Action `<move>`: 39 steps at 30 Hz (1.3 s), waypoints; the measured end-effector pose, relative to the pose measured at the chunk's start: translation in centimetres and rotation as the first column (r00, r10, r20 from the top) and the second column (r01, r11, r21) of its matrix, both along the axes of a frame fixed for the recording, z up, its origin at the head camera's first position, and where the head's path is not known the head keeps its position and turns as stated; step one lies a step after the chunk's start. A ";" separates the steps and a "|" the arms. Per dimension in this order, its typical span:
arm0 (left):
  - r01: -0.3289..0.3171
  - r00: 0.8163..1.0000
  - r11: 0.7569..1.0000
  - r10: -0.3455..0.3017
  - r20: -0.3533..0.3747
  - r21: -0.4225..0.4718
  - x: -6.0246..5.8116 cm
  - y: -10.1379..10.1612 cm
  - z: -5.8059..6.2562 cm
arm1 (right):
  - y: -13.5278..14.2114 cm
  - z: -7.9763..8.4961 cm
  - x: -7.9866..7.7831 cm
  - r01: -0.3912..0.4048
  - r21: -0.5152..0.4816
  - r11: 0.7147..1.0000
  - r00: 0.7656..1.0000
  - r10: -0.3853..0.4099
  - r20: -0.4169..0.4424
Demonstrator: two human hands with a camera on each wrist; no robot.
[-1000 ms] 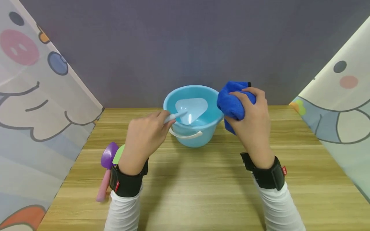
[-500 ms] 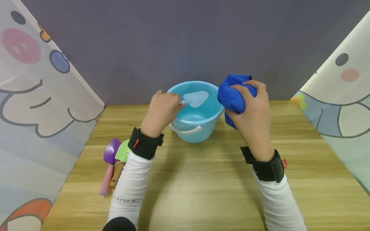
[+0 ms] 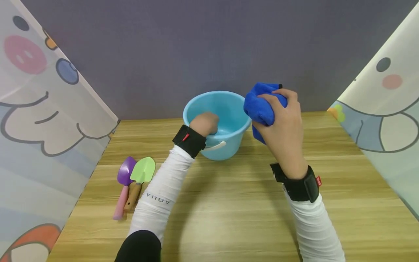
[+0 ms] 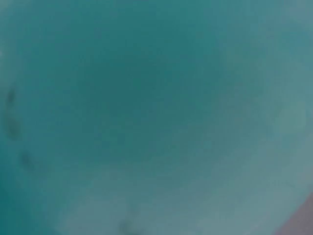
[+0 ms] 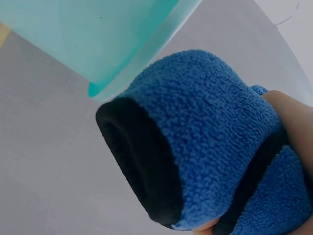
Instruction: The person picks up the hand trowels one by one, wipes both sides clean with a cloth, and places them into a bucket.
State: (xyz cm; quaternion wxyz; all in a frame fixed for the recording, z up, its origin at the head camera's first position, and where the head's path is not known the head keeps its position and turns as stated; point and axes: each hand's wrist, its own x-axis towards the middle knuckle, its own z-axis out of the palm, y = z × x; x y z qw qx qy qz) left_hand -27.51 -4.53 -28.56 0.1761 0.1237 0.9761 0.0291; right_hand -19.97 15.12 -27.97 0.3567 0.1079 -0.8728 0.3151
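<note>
A light blue bucket [image 3: 234,140] with a white handle [image 3: 215,146] stands at the far side of the table. My left hand [image 3: 205,123] reaches over its near left rim, knuckles up and fingers curled. The pale blue toy shovel it grips is almost wholly hidden below the hand. The blurred bucket wall [image 4: 146,98] fills the left wrist view. To the right of the bucket, my right hand [image 3: 281,123] holds a bunched blue towel [image 3: 258,107] with black edging. In the right wrist view the towel [image 5: 205,122] sits right by the bucket rim [image 5: 146,56].
A purple toy shovel [image 3: 126,171] with a pink handle lies on the wooden table [image 3: 235,218] at left. Beside it is a green one [image 3: 144,169] with a brown handle. A grey wall [image 3: 212,43] stands behind, with cartoon-printed panels [image 3: 392,109] at both sides.
My left hand has moved right and forward, then down into the bucket, and the shovel's blade has gone out of sight. The right hand keeps hold of the towel, nearly still.
</note>
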 end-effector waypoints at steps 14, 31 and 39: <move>0.033 0.999 0.999 -0.033 0.024 -0.008 0.0 0.7 -0.3 | 0.0 -0.2 0.0 -0.010 0.010 1.000 0.999 0.010 0.037; 0.011 1.000 0.998 -0.010 0.016 -0.066 -0.4 1.0 -0.5 | -0.6 -0.5 -0.3 -0.032 0.086 0.996 0.996 0.025 0.089; 0.087 0.995 0.992 -0.090 -0.033 -0.096 -0.4 0.9 -0.5 | -0.6 -0.7 -0.2 -0.046 0.070 0.996 0.996 0.040 0.086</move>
